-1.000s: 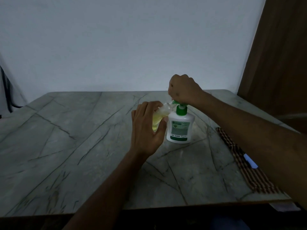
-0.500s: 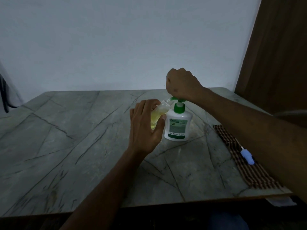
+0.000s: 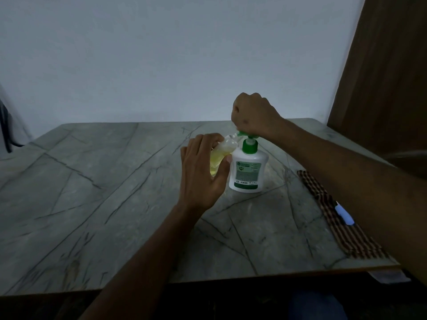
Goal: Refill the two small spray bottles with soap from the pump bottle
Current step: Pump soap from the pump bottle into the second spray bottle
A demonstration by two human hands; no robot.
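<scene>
A white pump bottle [image 3: 248, 173] with a green collar and green pump head stands upright on the grey stone table [image 3: 92, 192], right of centre. My right hand [image 3: 253, 115] rests fisted on top of the pump head. My left hand [image 3: 203, 172] grips a small clear spray bottle [image 3: 221, 153] holding yellowish liquid, tilted with its open neck up against the pump nozzle. A light blue spray cap [image 3: 344, 214] lies on the cloth at the right. A second small bottle does not show.
A dark striped cloth [image 3: 335, 227] lies along the table's right edge, partly under my right forearm. A brown wooden door [image 3: 388, 65] stands at the right and a pale wall behind. A dark cable [image 3: 7, 125] hangs at the far left.
My right hand and the pump head have risen a little. The left hand keeps the small bottle at the nozzle. The view has shifted, showing more of the cloth and the blue cap.
</scene>
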